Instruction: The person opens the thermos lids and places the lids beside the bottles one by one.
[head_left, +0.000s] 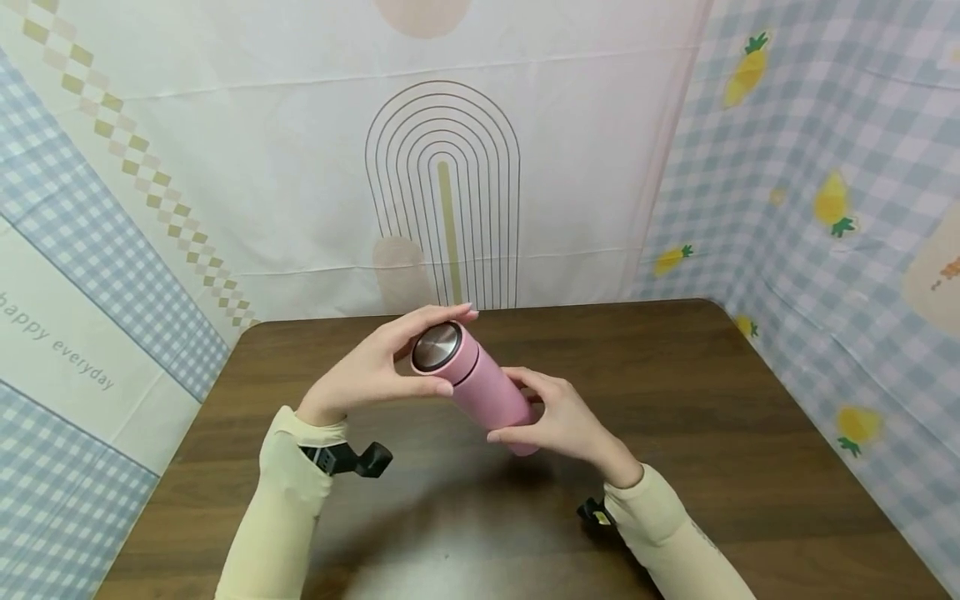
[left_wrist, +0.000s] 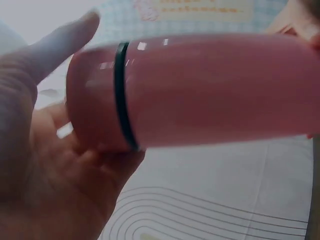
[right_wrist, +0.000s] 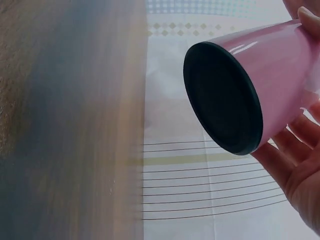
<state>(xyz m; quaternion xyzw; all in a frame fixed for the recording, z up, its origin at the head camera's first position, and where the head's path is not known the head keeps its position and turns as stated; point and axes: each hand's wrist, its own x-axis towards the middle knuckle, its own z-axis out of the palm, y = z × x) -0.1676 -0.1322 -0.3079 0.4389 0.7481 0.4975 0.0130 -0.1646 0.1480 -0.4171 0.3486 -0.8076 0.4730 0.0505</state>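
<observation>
A pink thermos bottle (head_left: 491, 392) is held tilted above the table, its silver-topped lid (head_left: 437, 347) toward the upper left. My left hand (head_left: 382, 360) grips the lid end, thumb on the near side and fingers on the far side. Around the lower body curls my right hand (head_left: 558, 417). In the left wrist view a dark ring (left_wrist: 124, 95) runs between lid and body, and the lid sits against the body. The right wrist view shows the bottle's black base (right_wrist: 222, 97), off the table.
The dark wooden table (head_left: 660, 367) lies beneath both hands. Behind it hangs a white patterned cloth (head_left: 300, 183), with blue checked cloth (head_left: 795, 150) on the right side. Dark wrist cameras (head_left: 348, 458) are strapped at both sleeves.
</observation>
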